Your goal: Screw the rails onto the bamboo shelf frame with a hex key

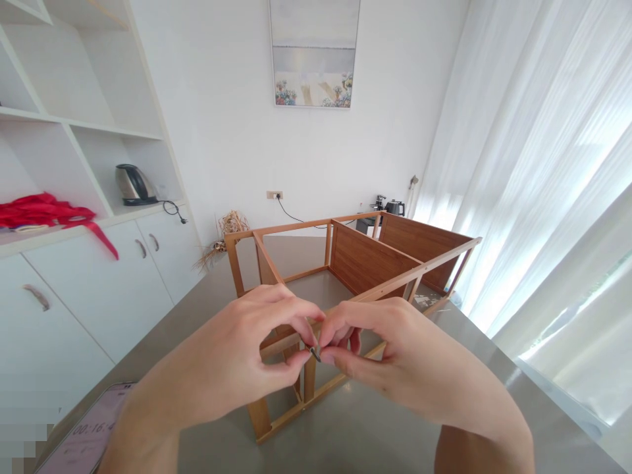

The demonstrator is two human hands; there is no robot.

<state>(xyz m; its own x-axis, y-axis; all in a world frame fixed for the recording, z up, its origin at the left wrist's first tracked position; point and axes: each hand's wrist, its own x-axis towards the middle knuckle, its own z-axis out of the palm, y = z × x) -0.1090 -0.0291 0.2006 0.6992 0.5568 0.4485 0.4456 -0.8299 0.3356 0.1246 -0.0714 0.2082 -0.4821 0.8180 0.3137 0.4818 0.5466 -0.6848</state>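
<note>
Close in front of me, my left hand (269, 342) and my right hand (368, 345) meet fingertip to fingertip. Both are closed in a pinch around a small dark metal piece (315, 354). It looks like a short bolt or screw, but the fingers cover most of it. Just behind the hands, a wooden shelf frame (296, 228) lies on its side, with slim light-brown rails and posts. Two darker wooden panels (370, 257) are set in its middle and far right end. Neither hand is clearly gripping the frame.
Under the frame is a grey tabletop (385, 434). A phone (93, 428) showing a timer lies at lower left. White cabinets (83, 276) hold a kettle (134, 184) and red fabric (47, 210). Dried flowers (231, 227) and a black appliance (395, 208) stand behind; curtains (523, 131) hang right.
</note>
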